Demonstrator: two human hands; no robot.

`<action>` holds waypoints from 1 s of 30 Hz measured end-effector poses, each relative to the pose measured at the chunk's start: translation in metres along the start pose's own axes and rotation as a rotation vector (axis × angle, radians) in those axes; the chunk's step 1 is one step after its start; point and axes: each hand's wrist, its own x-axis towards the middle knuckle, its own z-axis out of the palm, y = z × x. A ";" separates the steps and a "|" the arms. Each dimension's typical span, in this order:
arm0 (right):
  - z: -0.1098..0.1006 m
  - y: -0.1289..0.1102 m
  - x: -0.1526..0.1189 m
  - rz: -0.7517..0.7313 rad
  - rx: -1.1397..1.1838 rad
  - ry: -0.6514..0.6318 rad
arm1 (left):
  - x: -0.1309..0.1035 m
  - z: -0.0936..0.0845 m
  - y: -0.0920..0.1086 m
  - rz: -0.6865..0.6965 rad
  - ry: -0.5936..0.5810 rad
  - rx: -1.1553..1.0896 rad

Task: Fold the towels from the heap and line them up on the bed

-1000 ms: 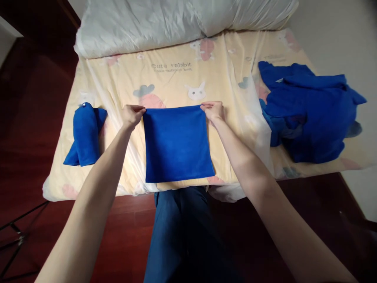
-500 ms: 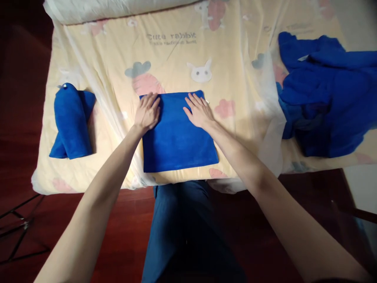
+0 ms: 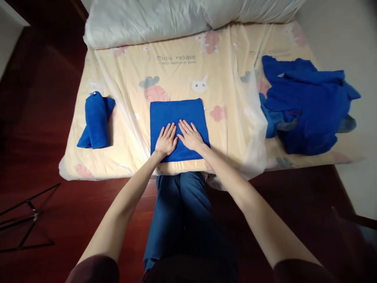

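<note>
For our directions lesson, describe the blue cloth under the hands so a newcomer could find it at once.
Start with the yellow rabbit-print sheet and go to its near edge, by the person's legs. There, the left hand and right hand rest on a blue cloth. It lies flat, unlike the blue roll on its left and the crumpled blue heap on its right.

The bare left hand (image 3: pixel 166 141) lies flat, palm down, its extended fingers (image 3: pixel 169 131) aimed toward one o'clock; the bare right hand (image 3: pixel 190 136) mirrors it toward eleven; the thumbs (image 3: pixel 176 142) nearly meet; the bare left forearm (image 3: pixel 138 179) slants in from seven o'clock, the bare right forearm (image 3: pixel 232 179) from five.
</note>
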 end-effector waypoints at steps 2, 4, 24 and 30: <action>0.001 0.009 -0.015 0.076 0.008 0.001 | -0.021 -0.001 -0.002 -0.054 0.013 0.013; -0.006 0.022 -0.022 0.164 0.001 0.009 | -0.032 -0.009 -0.014 -0.109 0.022 0.025; -0.007 0.019 -0.153 0.118 0.150 0.109 | -0.119 -0.018 0.000 -0.117 0.055 -0.138; -0.008 0.019 -0.170 0.128 0.267 0.332 | -0.142 -0.026 -0.010 -0.084 0.085 -0.260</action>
